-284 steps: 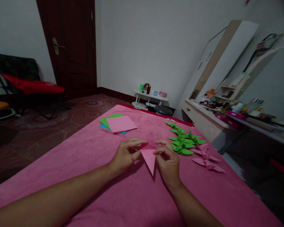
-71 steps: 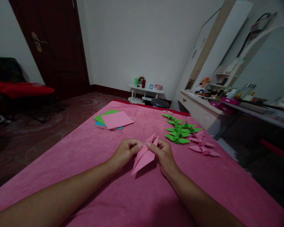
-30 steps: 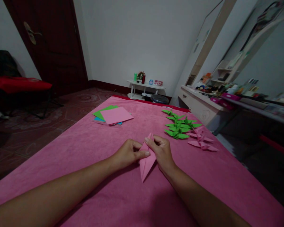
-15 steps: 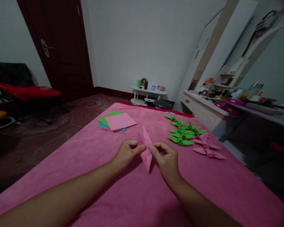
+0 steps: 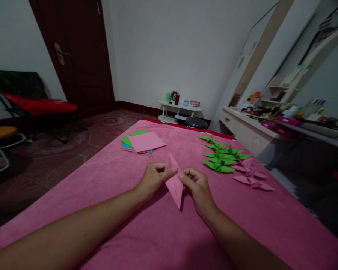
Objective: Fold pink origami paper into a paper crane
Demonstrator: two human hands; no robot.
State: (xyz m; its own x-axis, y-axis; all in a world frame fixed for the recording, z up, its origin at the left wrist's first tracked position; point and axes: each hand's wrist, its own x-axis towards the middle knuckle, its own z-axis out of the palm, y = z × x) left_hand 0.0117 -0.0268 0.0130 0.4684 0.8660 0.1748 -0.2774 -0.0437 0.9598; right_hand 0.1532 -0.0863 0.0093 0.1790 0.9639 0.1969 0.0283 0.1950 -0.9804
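A folded pink paper piece [image 5: 174, 182], long and pointed at both ends, is held just above the pink cloth [image 5: 135, 228]. My left hand [image 5: 154, 178] pinches its left edge with thumb and forefinger. My right hand [image 5: 195, 185] pinches the right edge, fingers curled. Both hands meet at the paper's middle, and its lower tip points towards me.
A stack of flat pink, green and blue sheets [image 5: 143, 142] lies at the far left of the cloth. Several green folded cranes [image 5: 221, 157] and pink folded cranes [image 5: 250, 176] lie at the right. A cluttered dresser [image 5: 253, 131] stands beyond the right edge.
The pink piece has been turned between my fingers, from slanted to nearly upright, then lowered slightly. Both hands stay pinched on it. The view has shifted a little.
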